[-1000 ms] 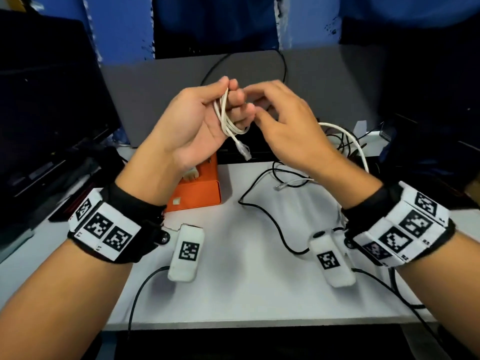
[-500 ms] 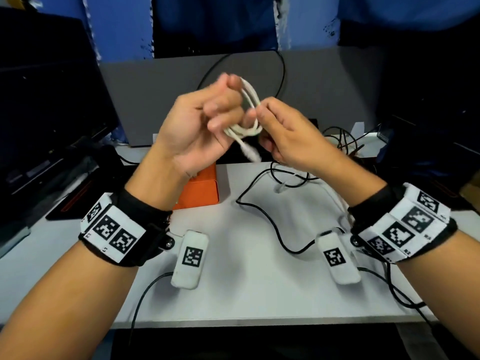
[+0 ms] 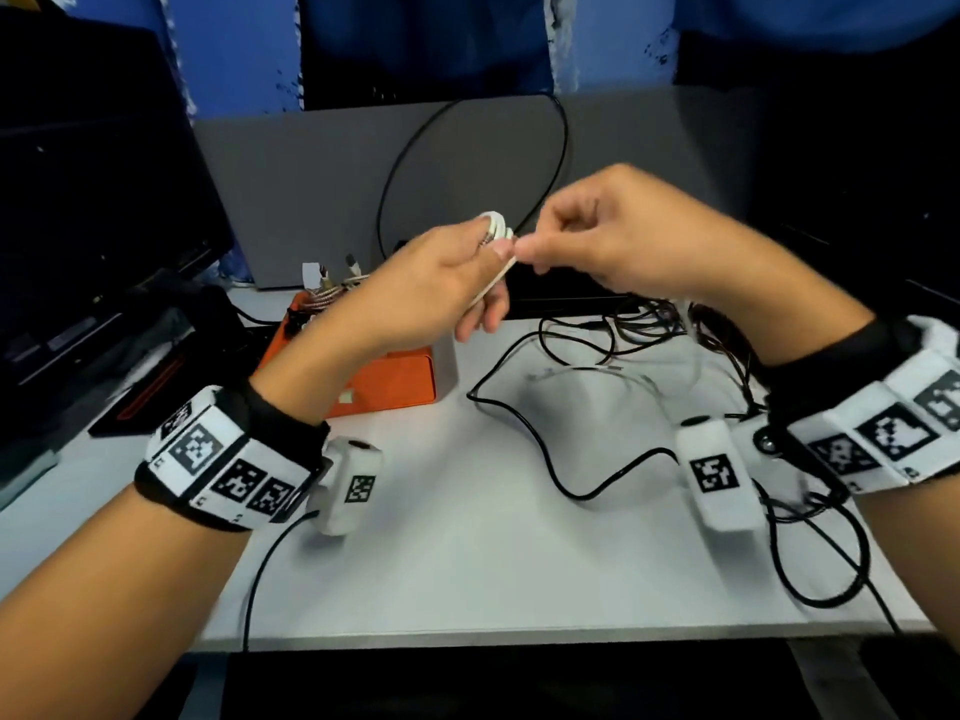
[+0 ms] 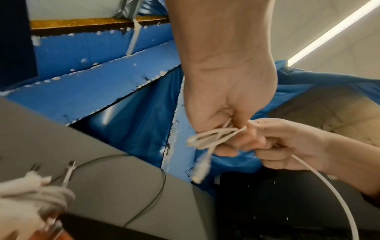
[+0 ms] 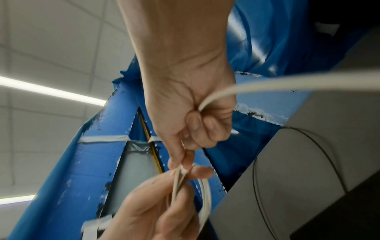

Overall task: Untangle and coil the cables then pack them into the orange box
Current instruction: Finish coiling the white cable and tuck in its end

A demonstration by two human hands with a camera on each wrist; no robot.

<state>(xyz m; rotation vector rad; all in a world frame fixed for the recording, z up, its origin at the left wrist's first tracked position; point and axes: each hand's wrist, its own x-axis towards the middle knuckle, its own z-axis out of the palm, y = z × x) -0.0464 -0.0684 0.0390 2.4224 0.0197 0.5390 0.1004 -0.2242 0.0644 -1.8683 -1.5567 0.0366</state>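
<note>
Two hands — left hand (image 3: pixel 415 288), right hand (image 3: pixel 623 241) — one white cable (image 4: pixel 213 136)

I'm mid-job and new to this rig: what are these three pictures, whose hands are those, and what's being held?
No robot here: a person's bare hands wearing wrist cameras. One picture is from a head camera looking down; the other two look along each wrist. The left hand grips a coiled white cable; the right hand pinches its loose strand. On the white table lie the orange box, already holding a braided cable, and tangled black cables.
</note>
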